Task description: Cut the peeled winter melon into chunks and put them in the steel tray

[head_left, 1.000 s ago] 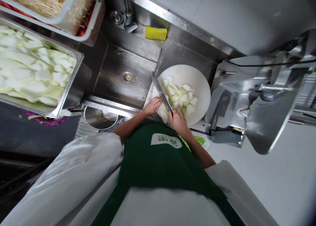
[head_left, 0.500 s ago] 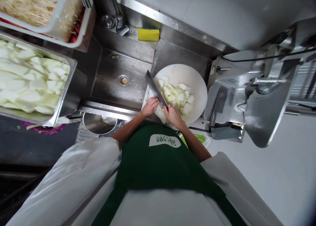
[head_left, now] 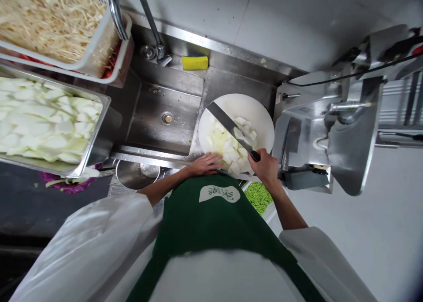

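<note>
My right hand (head_left: 267, 166) is wrapped round the black handle of a long kitchen knife (head_left: 228, 122). Its broad blade slants up and left over a round white cutting board (head_left: 261, 112). Pale green-white chopped vegetable pieces (head_left: 228, 148) lie heaped on the board, below and beside the blade. My left hand (head_left: 205, 164) rests at the board's lower left edge, fingers stretched out towards the pieces, with nothing held. The fingertips are close to the heap; whether they touch it I cannot tell.
A metal sink (head_left: 155, 126) lies left of the board, with a tap (head_left: 160, 51) and yellow sponge (head_left: 194, 63) behind. A deep metal pan (head_left: 105, 101) of sliced vegetable and a basket (head_left: 89, 64) of sprouts stand left. A slicing machine (head_left: 307, 126) is right; chopped greens (head_left: 258, 197) sit below.
My right hand has moved right with the knife, swinging the blade over the board and off the sink side. My left hand has come down, away from the blade, and its fingers have straightened.
</note>
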Demonstrator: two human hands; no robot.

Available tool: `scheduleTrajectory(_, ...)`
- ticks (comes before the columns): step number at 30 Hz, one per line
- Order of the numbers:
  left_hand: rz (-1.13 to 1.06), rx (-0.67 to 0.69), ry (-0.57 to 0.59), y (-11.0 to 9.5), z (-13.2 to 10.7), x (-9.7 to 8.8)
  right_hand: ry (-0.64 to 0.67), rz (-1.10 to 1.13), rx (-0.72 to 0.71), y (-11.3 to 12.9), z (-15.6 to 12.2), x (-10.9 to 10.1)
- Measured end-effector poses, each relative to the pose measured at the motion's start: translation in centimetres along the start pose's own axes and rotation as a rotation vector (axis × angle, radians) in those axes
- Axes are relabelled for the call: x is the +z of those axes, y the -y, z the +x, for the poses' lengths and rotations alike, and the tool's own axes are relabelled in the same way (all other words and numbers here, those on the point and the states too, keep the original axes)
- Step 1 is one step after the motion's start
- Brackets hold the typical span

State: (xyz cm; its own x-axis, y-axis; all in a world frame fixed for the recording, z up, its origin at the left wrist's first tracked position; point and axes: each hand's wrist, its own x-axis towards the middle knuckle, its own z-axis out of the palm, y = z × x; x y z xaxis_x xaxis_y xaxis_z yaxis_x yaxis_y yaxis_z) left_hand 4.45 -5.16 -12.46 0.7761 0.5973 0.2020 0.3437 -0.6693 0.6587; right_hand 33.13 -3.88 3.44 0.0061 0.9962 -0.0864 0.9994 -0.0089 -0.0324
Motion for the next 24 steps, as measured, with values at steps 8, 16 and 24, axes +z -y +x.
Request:
scheduleTrajectory(8,0.17,-0.063,0.238,1.1,1.3,1.7,0.027,-0.002,0.079,-2.4,-1.9,1.8)
scheduleTrajectory(16,-0.078,-0.158,-0.327,-0.3,1.7,1.5,-0.08,0.035,0.197,-4.9,-3.4,1.5)
scheduleTrajectory(24,-0.666,-0.822,-1.314,-1.1,-2.1,-5.7,-0.223,0.072,0.093,-3.4,-0.4,2.5)
